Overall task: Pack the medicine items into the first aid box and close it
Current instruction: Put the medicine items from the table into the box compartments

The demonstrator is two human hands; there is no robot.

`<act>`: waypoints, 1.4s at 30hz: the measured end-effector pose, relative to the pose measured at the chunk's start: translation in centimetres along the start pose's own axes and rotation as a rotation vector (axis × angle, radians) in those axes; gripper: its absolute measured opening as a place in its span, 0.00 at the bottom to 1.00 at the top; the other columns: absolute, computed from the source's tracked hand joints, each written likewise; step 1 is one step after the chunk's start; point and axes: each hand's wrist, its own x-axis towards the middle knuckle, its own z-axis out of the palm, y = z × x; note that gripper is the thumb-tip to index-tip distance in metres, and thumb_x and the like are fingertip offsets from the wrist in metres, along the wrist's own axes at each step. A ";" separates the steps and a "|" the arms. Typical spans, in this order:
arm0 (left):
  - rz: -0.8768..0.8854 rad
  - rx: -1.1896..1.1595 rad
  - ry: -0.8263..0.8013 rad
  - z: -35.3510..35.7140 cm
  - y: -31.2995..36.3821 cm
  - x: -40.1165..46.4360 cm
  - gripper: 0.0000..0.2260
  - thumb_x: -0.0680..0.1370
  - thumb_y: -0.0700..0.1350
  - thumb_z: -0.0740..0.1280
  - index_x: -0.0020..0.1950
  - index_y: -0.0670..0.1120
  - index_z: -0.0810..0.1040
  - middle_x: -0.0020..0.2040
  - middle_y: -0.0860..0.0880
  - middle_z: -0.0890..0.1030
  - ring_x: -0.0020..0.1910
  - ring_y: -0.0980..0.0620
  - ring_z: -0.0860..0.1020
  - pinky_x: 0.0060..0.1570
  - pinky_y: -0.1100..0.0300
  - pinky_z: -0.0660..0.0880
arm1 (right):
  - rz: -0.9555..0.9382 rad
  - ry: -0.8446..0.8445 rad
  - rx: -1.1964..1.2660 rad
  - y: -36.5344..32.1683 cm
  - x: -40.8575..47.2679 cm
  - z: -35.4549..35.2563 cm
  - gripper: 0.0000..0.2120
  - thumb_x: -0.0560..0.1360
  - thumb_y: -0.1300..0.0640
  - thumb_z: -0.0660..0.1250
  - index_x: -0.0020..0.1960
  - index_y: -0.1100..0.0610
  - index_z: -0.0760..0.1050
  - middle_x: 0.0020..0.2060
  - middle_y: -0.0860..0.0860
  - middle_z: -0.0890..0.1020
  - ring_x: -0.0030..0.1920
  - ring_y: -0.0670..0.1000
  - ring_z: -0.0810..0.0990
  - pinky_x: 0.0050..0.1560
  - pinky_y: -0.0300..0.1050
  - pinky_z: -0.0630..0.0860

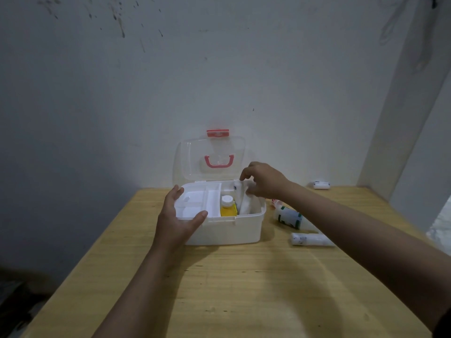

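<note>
First aid box [220, 228] centre table, lid up. Left hand [177, 220] spread wide at 9 o'clock corner, bracing only. Right hand [262, 182] pinching white roll [245, 202] into 3 o'clock compartment beside yellow bottle [228, 207]. Three items outside, toward 3 o'clock.

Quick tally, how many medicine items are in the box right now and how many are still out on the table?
In the first aid box: 2, the yellow bottle and the white pack under the right hand.
On the table: 3, the green-labelled bottle, the near white roll, the far white roll.
Total: 5
</note>
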 end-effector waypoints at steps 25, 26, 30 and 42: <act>0.032 -0.035 0.038 0.3 -0.6 0.1 0.37 0.67 0.48 0.76 0.72 0.49 0.63 0.69 0.55 0.67 0.68 0.51 0.65 0.63 0.55 0.67 | 0.373 -0.155 0.247 9.4 -13.1 -1.0 0.13 0.69 0.50 0.75 0.52 0.44 0.78 0.47 0.46 0.83 0.47 0.42 0.80 0.53 0.46 0.79; 0.039 -0.027 0.054 0.3 -0.6 0.0 0.37 0.67 0.48 0.76 0.72 0.48 0.64 0.68 0.56 0.67 0.69 0.51 0.65 0.62 0.56 0.66 | 0.375 -0.138 0.253 9.4 -13.1 -0.7 0.12 0.69 0.51 0.75 0.50 0.43 0.78 0.46 0.46 0.83 0.47 0.42 0.80 0.53 0.46 0.79; 0.068 -0.037 0.132 0.5 -0.6 -0.5 0.33 0.66 0.48 0.77 0.69 0.47 0.69 0.69 0.52 0.70 0.66 0.54 0.66 0.63 0.56 0.69 | 0.392 -0.086 0.254 9.6 -13.0 0.2 0.12 0.69 0.53 0.74 0.49 0.42 0.76 0.46 0.46 0.82 0.46 0.42 0.79 0.52 0.48 0.79; 0.079 -0.048 0.166 0.7 -0.5 -0.8 0.33 0.66 0.48 0.77 0.68 0.46 0.70 0.67 0.51 0.72 0.64 0.56 0.67 0.60 0.59 0.69 | 0.361 0.249 0.411 8.4 -12.5 -1.7 0.07 0.69 0.59 0.74 0.47 0.55 0.82 0.38 0.54 0.83 0.37 0.56 0.81 0.38 0.50 0.79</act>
